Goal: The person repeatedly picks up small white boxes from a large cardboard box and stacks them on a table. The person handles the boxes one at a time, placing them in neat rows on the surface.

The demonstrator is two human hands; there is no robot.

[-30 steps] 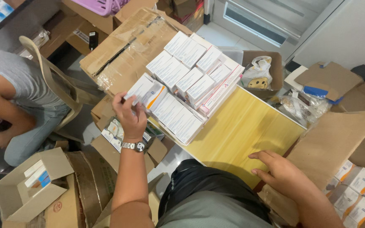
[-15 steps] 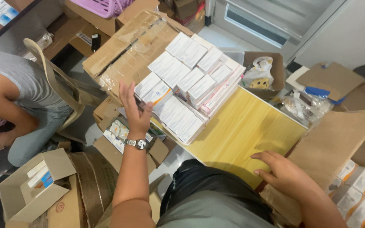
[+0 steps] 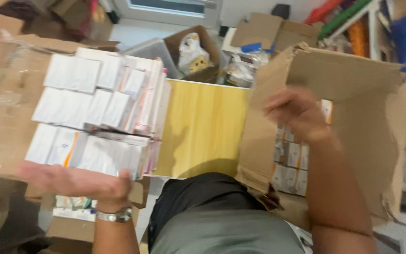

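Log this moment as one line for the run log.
left hand: at near edge of stacked white boxes | right hand: reaching into open carton | yellow tabletop: between | view: blurred

Probably stockroom: cartons [image 3: 353, 108], stacked packets [image 3: 95, 108]

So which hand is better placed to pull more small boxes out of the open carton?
Likely the right hand: it is already over the open carton. The left hand is at the stacked white boxes.
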